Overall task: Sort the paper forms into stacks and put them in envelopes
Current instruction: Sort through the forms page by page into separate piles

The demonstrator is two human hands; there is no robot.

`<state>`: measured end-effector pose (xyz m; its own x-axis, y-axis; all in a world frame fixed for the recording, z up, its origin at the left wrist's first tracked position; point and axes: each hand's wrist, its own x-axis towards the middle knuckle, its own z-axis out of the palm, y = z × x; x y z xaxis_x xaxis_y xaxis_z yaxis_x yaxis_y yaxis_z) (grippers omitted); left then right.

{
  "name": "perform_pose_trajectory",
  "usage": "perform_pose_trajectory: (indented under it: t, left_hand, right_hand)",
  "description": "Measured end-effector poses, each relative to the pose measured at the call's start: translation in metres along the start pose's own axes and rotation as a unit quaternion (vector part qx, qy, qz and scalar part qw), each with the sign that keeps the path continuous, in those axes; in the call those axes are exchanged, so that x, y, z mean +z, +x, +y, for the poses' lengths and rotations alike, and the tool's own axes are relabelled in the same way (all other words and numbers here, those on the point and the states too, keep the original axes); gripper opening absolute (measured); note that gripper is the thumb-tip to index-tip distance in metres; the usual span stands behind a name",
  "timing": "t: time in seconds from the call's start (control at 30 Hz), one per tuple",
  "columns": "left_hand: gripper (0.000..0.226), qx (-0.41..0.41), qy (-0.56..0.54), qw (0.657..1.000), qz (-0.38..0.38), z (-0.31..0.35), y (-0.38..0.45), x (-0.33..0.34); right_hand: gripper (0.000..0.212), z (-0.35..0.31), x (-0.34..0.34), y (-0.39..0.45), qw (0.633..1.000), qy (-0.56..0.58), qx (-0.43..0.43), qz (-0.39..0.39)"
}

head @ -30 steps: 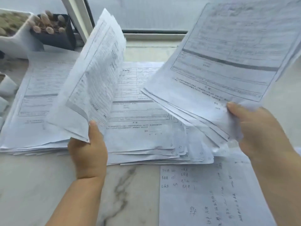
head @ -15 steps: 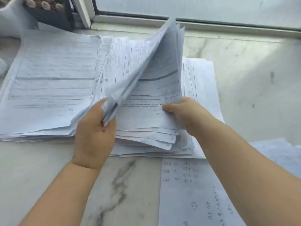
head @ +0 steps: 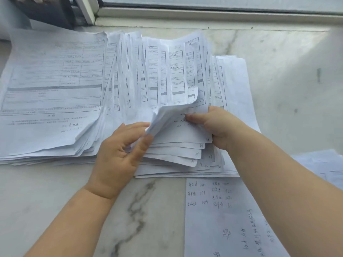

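Note:
Two stacks of printed paper forms lie on the marble counter: a left stack (head: pixel 52 93) and a fanned right stack (head: pixel 174 154) with handwritten numbers at the sheets' corners. My left hand (head: pixel 118 158) pinches the lower left corner of several lifted, curled sheets (head: pixel 167 115) of the right stack. My right hand (head: pixel 217 127) grips the same sheets at their right side, thumb pressed on top. No envelope is in view.
A sheet with handwritten notes (head: pixel 222 216) lies at the front right under my right forearm. More papers (head: pixel 324 164) sit at the far right edge. A window frame (head: pixel 204 15) runs along the back, with a dark pot (head: pixel 46 13) at the back left.
The two raised bundles came down onto the right stack. The sheets are now fanned out flat, and both hands have shifted to the lower corners of a few curled top sheets.

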<state>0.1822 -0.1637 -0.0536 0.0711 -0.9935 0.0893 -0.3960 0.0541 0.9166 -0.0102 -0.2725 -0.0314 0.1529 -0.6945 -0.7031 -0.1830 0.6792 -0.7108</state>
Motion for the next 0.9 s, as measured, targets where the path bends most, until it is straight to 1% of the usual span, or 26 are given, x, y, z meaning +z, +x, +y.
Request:
perform_pose_trajectory:
  t: [0.07, 0.17, 0.37, 0.43, 0.5, 0.6, 0.7, 0.83, 0.9]
  left_hand:
    - [0.030, 0.008, 0.018, 1.000, 0.005, 0.002, -0.001, 0.003]
    - [0.036, -0.009, 0.013, 0.999, 0.028, 0.002, -0.003, 0.007]
    - [0.034, -0.012, -0.018, 1.000, 0.017, 0.001, -0.003, 0.009]
    - [0.034, -0.015, -0.027, 0.999, 0.015, 0.000, -0.003, 0.008]
    - [0.038, -0.017, -0.008, 1.000, 0.005, -0.003, -0.004, 0.009]
    - [0.049, -0.026, 0.042, 0.999, -0.002, -0.006, -0.004, 0.011]
    - [0.048, -0.029, 0.048, 0.998, 0.010, -0.005, -0.004, 0.010]
    - [0.033, -0.014, 0.051, 0.998, 0.036, -0.002, -0.004, 0.011]
    - [0.033, -0.006, 0.060, 0.997, 0.058, -0.001, -0.003, 0.013]
  right_hand:
    - [0.007, 0.000, 0.000, 0.000, 1.000, -0.005, 0.000, 0.003]
    - [0.007, 0.001, 0.001, 0.001, 1.000, -0.006, 0.000, 0.002]
    - [0.002, 0.001, 0.001, 0.003, 1.000, -0.003, 0.005, -0.004]
    - [0.009, 0.001, 0.000, 0.003, 1.000, -0.017, 0.006, -0.005]
    - [0.015, 0.001, 0.001, 0.003, 0.999, -0.034, 0.010, -0.006]
    - [0.014, 0.002, 0.001, 0.003, 0.999, -0.032, 0.014, -0.005]
    - [0.014, 0.002, 0.001, 0.003, 0.999, -0.035, 0.012, 0.000]
    - [0.020, 0.003, 0.001, 0.004, 0.999, -0.035, 0.011, 0.002]
    - [0.020, 0.003, 0.000, 0.003, 0.999, -0.031, 0.011, 0.001]
